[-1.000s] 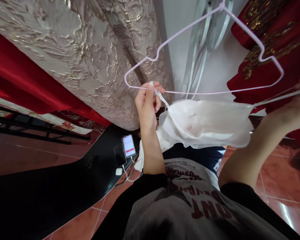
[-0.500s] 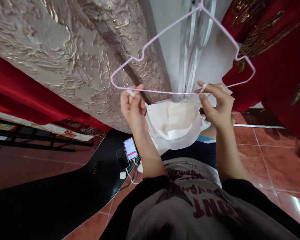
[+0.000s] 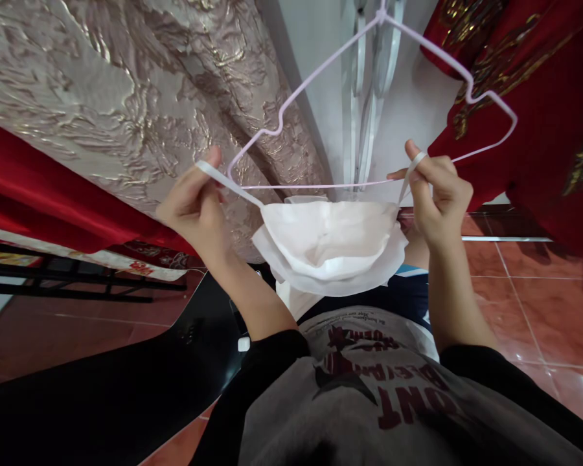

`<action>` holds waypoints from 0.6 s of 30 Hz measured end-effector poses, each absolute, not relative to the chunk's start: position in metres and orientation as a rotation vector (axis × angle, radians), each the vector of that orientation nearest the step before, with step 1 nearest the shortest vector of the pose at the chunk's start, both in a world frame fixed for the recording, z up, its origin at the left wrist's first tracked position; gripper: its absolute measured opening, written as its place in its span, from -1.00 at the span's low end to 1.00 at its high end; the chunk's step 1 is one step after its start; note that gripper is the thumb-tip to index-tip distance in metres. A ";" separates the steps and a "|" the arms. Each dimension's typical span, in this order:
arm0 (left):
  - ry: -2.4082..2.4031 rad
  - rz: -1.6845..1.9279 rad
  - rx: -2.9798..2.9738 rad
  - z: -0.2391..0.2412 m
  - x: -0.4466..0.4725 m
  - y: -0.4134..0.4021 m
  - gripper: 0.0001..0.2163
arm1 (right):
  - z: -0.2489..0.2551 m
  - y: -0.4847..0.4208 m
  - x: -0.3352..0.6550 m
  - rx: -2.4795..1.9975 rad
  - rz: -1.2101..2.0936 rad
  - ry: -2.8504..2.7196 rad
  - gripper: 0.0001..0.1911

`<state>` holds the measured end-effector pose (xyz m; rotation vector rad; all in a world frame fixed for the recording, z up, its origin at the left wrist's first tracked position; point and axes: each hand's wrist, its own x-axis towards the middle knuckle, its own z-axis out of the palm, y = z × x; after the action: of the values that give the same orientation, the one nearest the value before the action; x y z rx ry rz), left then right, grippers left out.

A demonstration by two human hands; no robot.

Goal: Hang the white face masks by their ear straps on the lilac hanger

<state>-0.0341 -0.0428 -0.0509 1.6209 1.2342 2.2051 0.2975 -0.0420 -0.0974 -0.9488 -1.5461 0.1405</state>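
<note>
A white layered garment (image 3: 328, 236) with thin straps hangs open between my hands, above my lap. To the left, my left hand (image 3: 197, 204) is closed, with one white strap (image 3: 230, 183) drawn taut from its fingers to the garment's edge. My right hand (image 3: 440, 194) grips the other strap (image 3: 409, 171), which loops over a finger. One right fingertip reaches the bottom bar of a pale pink hanger (image 3: 311, 186); whether it grips the bar I cannot tell. The hanger stands upright just beyond the garment, its top cut off by the frame.
A shiny beige embossed cloth (image 3: 140, 97) hangs at the left, and red cloth with gold decoration (image 3: 529, 123) at the right. White cabinet doors (image 3: 311, 71) stand behind the hanger. A black bench (image 3: 126, 382) with a small white case (image 3: 243, 343) lies at lower left.
My left hand has moved away leftward from the hanger, stretching its strap. The garment has spread wider. The hanger has shifted slightly rightward, and my left arm now covers the phones.
</note>
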 end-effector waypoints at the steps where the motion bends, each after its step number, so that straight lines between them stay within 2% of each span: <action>1: 1.223 2.139 1.632 -0.048 -0.035 -0.040 -0.61 | -0.098 -0.042 0.296 -0.962 0.154 -1.542 -0.62; 7: 1.126 1.902 1.538 -0.044 -0.028 -0.018 -0.78 | -0.097 -0.042 0.292 -0.997 0.203 -1.557 -0.61; 12: 1.075 1.826 1.350 -0.026 -0.009 -0.015 -0.75 | -0.093 -0.046 0.289 -1.062 0.154 -1.569 -0.60; 16: 1.131 1.718 1.510 -0.003 0.004 -0.013 -0.90 | -0.092 -0.048 0.289 -1.062 0.074 -1.580 -0.61; 18: 1.140 1.597 1.698 0.004 0.007 -0.008 -0.88 | -0.093 -0.048 0.289 -1.082 0.055 -1.599 -0.60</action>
<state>0.0072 -0.0078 0.0039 1.6976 1.1400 1.5975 0.2891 -0.0476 -0.0925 -1.0816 -1.5990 0.0549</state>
